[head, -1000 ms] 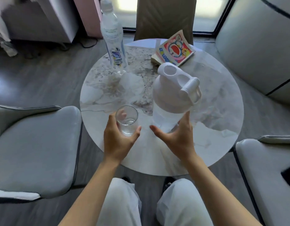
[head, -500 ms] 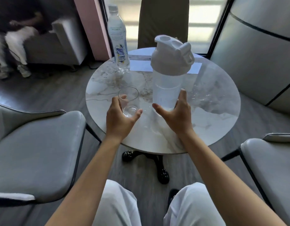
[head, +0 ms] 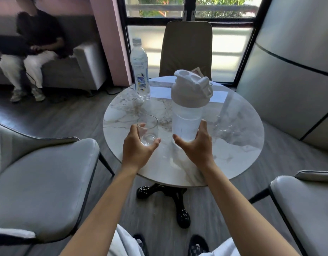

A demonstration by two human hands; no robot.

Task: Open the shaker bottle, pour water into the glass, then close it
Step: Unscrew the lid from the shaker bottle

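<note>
A clear shaker bottle with a white lid stands upright on the round marble table. It holds water, and its flip cap looks closed. My right hand wraps its lower part, thumb on the left and fingers on the right. Left of it stands a small clear glass. My left hand holds that glass near its base, with the thumb on its right side. I cannot tell whether the glass holds any water.
A plastic water bottle stands at the table's far left edge. A book corner peeks out behind the shaker lid. Padded chairs sit at left, right and far side. A person sits on a sofa, back left.
The view has tilted up and pulled back, so the room and window now show. Both hands keep the same hold on the glass and the shaker bottle.
</note>
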